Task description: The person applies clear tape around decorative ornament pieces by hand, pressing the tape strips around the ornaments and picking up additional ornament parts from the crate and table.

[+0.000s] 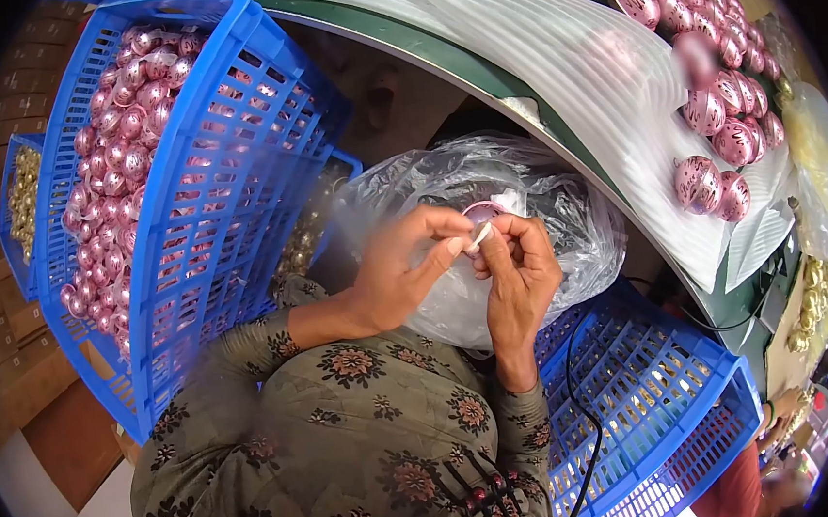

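Note:
My right hand (520,274) pinches a small white strip (479,238) between thumb and fingers, in front of my chest. My left hand (400,269), slightly blurred, meets it from the other side, its thumb and index tips closed in on the same strip. Just behind the fingertips is a pink, round-rimmed piece (481,211), partly hidden; whether it is joined to the strip I cannot tell. Under and behind both hands spreads a clear plastic bag (578,236), its contents mostly hidden.
On my left stands a tall blue crate (202,217) of shiny pink ball ornaments (124,160). More patterned pink balls (735,141) lie on white foam sheeting (606,98) over the green table. Blue crates (640,406) with a black cable (581,401) are at right, near another person's arm (733,486).

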The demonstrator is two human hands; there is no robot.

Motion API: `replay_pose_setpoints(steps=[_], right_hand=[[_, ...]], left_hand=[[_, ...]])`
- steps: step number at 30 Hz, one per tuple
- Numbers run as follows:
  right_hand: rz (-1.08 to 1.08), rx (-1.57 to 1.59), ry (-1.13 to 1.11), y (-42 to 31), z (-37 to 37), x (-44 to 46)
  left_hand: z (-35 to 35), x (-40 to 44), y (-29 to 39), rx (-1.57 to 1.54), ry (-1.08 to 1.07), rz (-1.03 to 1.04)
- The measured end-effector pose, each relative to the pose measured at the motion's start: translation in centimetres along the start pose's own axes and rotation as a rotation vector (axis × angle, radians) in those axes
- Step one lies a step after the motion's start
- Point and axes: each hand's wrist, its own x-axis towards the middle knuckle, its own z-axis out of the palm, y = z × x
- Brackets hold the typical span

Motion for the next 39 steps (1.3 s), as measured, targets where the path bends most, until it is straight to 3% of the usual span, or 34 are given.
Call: replay_pose_setpoints(steps=[2,6,9,13,19,22,25,28,36,39], right_hand=[[-0.006,-0.005,-0.005,0.0,-0.1,0.0],[-0.048,-0.075,-0.021,-0.3,0.1,0.1],[-0.095,-0.187,-0.053,-0.6,0.2,0.2],[-0.003,-0.021,-0.008,-0.4,0.3,0.3],[-0.091,0.074,-0.06,0.3,-0.1,0.5],[-0.051,0.014,-0.058,-0.1,-0.3,0.6],[-0.104,-0.291,-0.086,-1.0,-0.1,0.6],[-0.354,-0.613,-0.097,-2.0,0.2,0.7],[-0.319,-0.616,-0.044,-2.7,-1.4,-0.5],[-0.39,-0.61,-0.019,-2.4,-1.5,-0.9]], left_hand=[[0.2,0.8,1.4,-0.265,0.011,-0.276],[-1.2,2.0,0.4,-0.193,-0.188,-0.385],[-1.4,2.5,-0.2,-0.299,-0.208,-0.418],[-1.1,3.0,-0.3,-0.404,-0.195,-0.403],[-1.6,3.4,-0.6,-0.524,-0.183,-0.424],[-1.6,3.2,-0.5,-0.725,-0.132,-0.43],[-2.5,3.1,-0.1,-0.809,-0.103,-0.434],[-3.2,2.9,0.5,-0.822,-0.076,-0.436],[-3.3,2.2,2.1,-0.674,-0.032,-0.381],[-3.3,2.1,2.9,-0.735,-0.164,-0.387]])
